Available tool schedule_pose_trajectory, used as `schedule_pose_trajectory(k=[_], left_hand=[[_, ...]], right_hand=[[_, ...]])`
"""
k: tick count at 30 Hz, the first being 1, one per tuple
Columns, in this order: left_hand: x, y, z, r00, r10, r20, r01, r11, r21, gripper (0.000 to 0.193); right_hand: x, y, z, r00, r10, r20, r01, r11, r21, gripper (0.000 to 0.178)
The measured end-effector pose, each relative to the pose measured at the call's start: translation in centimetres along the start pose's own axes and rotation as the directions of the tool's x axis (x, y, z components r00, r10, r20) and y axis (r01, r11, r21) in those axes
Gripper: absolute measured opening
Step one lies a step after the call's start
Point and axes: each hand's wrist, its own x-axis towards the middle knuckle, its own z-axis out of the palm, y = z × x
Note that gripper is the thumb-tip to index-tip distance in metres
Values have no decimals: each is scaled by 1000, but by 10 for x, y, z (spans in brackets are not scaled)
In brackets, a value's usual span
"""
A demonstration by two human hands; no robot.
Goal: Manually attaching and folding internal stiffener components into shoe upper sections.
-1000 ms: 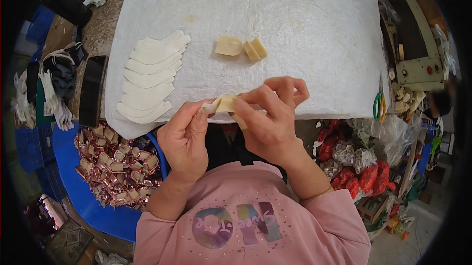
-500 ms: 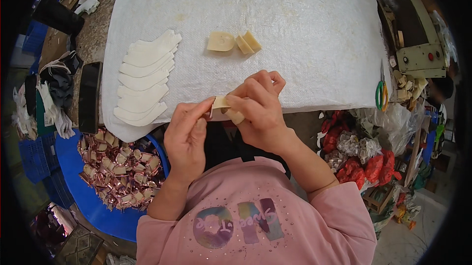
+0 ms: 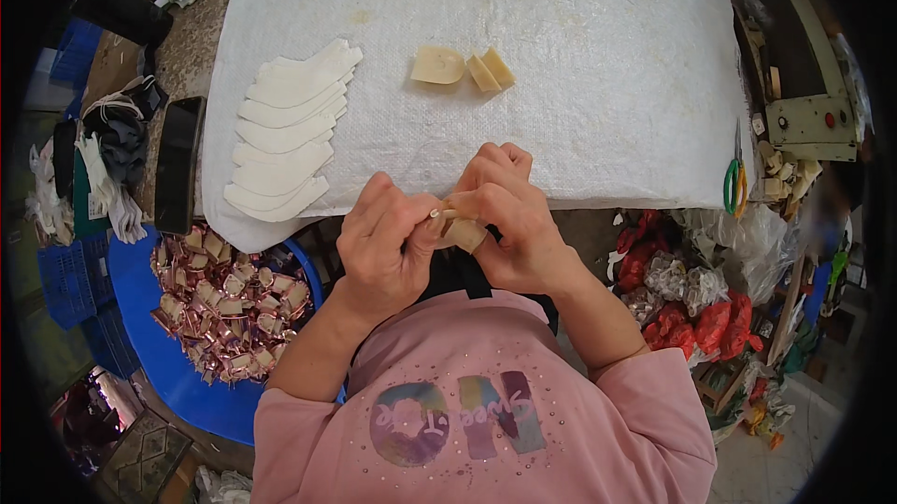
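Observation:
Just beyond the table's near edge, a small curved beige piece is held between my two hands. My right hand grips it, fingers bent, with part of the piece showing below the fingertips. My left hand pinches at its left edge, knuckles up; a small pale bit shows at the thumb and fingertip, too small to name. The fingers hide much of the piece. Farther off on the white woven cover lie a beige block with a rounded end and two smaller beige pieces leaning together.
Overlapping white curved cutouts lie at the cover's left, beside a black phone. A blue tub below holds many shiny pinkish-and-beige pieces. Green-and-orange-handled scissors lie at the right edge; red and clear bags are piled below.
My left hand has turned knuckles up and moved right, closer to my right hand. The piece is now tilted lower between them. The whole view has shifted slightly.

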Motion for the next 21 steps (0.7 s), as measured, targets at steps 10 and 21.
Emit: schedule_pose_trajectory(k=[10, 21], left_hand=[[0, 5, -3, 993, 69, -98, -63, 996, 65, 17], [-3, 0, -13, 985, -13, -174, -5, 995, -100, 28]], right_hand=[[-1, 11, 6, 985, -132, -113, 134, 991, 7, 30], [-26, -6, 13, 848, 529, -40, -387, 669, 634, 24]])
